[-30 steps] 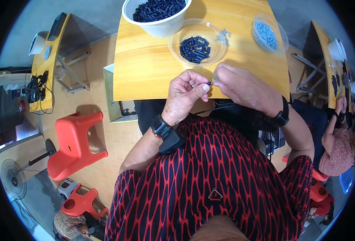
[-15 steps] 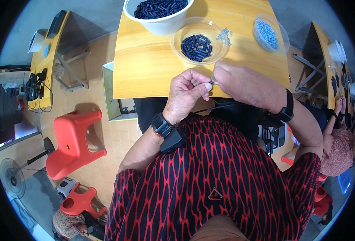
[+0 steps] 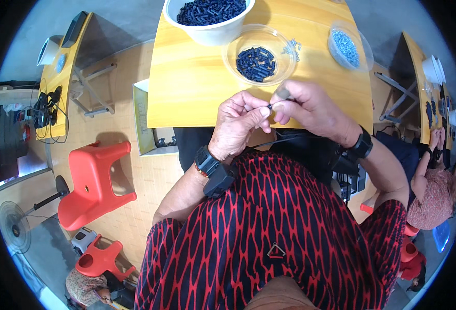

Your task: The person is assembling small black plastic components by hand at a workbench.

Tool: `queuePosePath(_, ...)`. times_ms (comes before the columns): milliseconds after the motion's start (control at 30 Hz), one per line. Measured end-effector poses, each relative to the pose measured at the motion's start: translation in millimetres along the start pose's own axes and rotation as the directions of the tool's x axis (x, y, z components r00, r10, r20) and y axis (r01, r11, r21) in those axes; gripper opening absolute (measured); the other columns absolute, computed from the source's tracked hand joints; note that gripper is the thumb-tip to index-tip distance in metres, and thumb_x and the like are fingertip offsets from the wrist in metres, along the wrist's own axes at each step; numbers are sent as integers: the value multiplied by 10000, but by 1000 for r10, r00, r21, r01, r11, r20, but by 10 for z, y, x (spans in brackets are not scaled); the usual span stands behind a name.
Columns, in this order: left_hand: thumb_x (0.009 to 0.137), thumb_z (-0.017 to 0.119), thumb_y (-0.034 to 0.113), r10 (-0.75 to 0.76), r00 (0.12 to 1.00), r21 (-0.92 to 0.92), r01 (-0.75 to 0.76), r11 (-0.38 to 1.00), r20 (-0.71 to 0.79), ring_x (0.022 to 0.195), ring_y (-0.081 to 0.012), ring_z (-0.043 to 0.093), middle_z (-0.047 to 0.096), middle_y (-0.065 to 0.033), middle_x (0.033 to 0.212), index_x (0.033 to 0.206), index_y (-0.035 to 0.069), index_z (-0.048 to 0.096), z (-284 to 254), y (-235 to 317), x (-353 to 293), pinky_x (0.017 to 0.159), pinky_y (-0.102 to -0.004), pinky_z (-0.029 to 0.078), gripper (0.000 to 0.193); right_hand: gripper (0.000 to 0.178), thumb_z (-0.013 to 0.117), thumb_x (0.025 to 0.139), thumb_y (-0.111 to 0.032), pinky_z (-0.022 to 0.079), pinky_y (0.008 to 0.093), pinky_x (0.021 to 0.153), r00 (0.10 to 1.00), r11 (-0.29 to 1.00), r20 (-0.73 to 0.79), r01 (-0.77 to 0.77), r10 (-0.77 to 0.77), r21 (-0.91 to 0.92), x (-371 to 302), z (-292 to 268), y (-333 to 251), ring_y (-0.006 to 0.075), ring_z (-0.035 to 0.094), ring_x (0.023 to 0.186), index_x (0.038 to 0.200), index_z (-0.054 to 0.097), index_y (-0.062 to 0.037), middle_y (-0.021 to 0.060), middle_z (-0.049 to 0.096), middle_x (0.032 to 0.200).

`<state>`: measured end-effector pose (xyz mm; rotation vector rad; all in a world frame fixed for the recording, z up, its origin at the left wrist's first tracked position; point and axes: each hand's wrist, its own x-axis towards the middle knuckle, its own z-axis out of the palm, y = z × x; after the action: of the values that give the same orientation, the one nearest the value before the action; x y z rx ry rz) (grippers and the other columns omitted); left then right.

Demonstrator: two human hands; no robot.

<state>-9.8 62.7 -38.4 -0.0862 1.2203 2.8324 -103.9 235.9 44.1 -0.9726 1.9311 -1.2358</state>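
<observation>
Close together over the table's near edge, both hands meet at a small dark piece (image 3: 269,107). My left hand (image 3: 241,121) pinches that piece between thumb and fingertips. Curled fingers of my right hand (image 3: 310,108) close around a short greyish-olive tool (image 3: 283,94), whose lower end is hidden; its kind cannot be made out. Just beyond the hands stands a clear round bowl (image 3: 229,61) with short black tube-shaped pieces (image 3: 256,64) in it. Several small silvery-blue pins or screws (image 3: 292,49) lie loose beside its right rim.
A white tub (image 3: 207,35) heaped with black pieces is at the far left of the wooden table (image 3: 186,98). A clear container (image 3: 364,59) of small blue pieces stands far right. A red stool (image 3: 91,181) is on the floor to the left. Another person (image 3: 434,191) sits at right.
My right hand has rolled over, so its thumb and fingers now show with the greyish tool between them. My left hand keeps its pinch on the dark piece.
</observation>
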Motion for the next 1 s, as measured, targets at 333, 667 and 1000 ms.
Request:
queuePosePath(333,907,631,21,-5,1000,-88,4,996,-10,702,-150,651,662,-89,859,987,5,604,7,6,20,643,-310,591,86,38,608,869,-5,502,306,632,934,928,-169,266,-315,-260,-23,66,148,229,637,729,903,595,8,109,602,800)
queuePosePath(667,903,622,-20,59,996,-17,-60,998,-60,677,-145,661,661,-96,836,918,-6,569,50,-29,-20,632,-295,597,56,138,600,800,55,506,359,658,884,790,-40,395,-466,-469,-48,145,-3,315,613,775,915,551,-4,139,558,881)
queuePosePath(1000,923,600,1,148,984,33,-145,989,-103,665,-137,624,620,-65,803,974,7,551,-47,-31,44,642,-287,573,71,71,584,821,-19,499,423,693,915,668,-113,194,-387,-719,396,-483,-236,358,597,795,885,589,11,166,572,842)
